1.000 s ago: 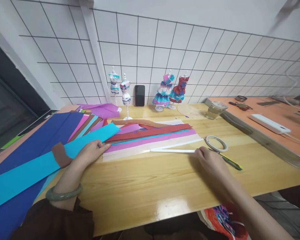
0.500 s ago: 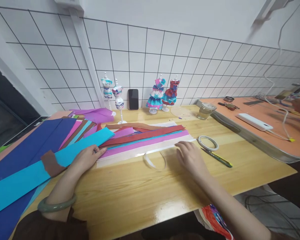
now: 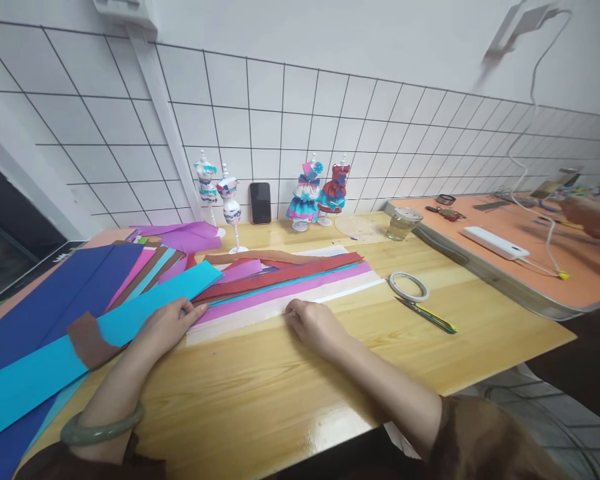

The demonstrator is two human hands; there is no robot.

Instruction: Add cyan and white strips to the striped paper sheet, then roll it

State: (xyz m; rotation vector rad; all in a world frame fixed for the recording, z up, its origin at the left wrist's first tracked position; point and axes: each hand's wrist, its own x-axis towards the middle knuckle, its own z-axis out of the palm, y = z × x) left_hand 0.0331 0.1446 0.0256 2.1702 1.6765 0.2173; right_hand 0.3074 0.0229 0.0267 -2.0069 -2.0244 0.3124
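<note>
My left hand (image 3: 173, 323) grips the left end of a pale paper strip (image 3: 265, 312) on the table, its fingers bent and thumb pressed down. A purple strip (image 3: 290, 287), a thin blue one and a dark red strip (image 3: 280, 275) lie just behind it. A white band (image 3: 350, 289) runs along the pale strip's near edge. At that edge, around mid-length, my right hand (image 3: 317, 327) is closed with its fingers curled under; whatever is in them is hidden. A wide turquoise paper strip (image 3: 145, 303) with a brown piece (image 3: 93, 340) across it lies by my left wrist.
Right of the strips lie a tape roll (image 3: 409, 287) and a cutter knife (image 3: 427, 315). Small dressed mannequins (image 3: 305, 200), a phone (image 3: 261, 203) and a glass jar (image 3: 403, 223) stand along the wall. Blue paper sheets (image 3: 45, 287) cover the left. Another person's hand (image 3: 590, 217) shows far right.
My right hand has moved left along the strip's edge and its fingers have closed. The thin pale curl that lay between my hands is out of sight. My left hand keeps its place.
</note>
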